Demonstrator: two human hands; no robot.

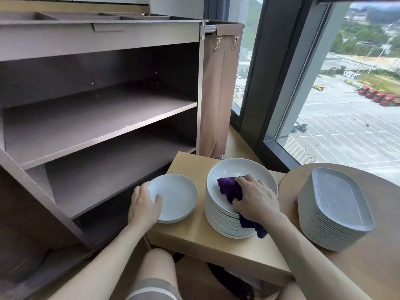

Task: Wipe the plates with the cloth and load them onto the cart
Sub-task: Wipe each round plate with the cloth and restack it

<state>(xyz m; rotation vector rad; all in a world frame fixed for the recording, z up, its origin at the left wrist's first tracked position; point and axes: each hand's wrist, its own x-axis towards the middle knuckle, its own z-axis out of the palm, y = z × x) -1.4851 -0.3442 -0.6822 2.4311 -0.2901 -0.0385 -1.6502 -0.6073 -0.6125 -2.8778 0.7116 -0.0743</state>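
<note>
Under right hand — cloth; left hand grips plate.

purple cloth, white plates — grey-blue oval platters, dark brown cart, tan table

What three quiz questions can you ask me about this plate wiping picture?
1. Pick one: what colour is the cloth that the right hand presses on the tall stack of plates? A green, B purple, C yellow.
2. True or false: the cart already has plates on its shelves.
3. Fill in: the small plates are held by the ___ hand.

Key
1. B, purple.
2. False, the cart shelves in view hold no plates.
3. Left: the left hand grips their rim.
</note>
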